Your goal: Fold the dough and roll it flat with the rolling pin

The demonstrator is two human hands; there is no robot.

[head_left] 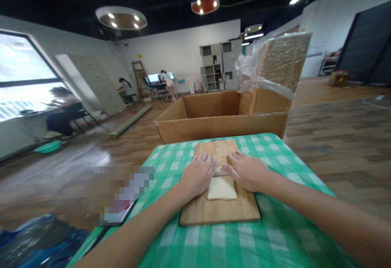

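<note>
A pale slab of dough [221, 189] lies on a wooden cutting board [218, 211] set on a table with a green-and-white checked cloth [269, 235]. My left hand [198, 174] and my right hand [247, 171] lie side by side, palms down, on the far part of the dough, fingers pointing away from me. The far end of the dough is hidden under my hands. Neither hand grips anything; both rest flat on the dough.
A large open cardboard box [214, 115] stands just beyond the table, with a plastic-wrapped carton [276, 62] at its right. A dark tablet-like object [117, 215] lies at the table's left edge. People sit at desks far left and at the back.
</note>
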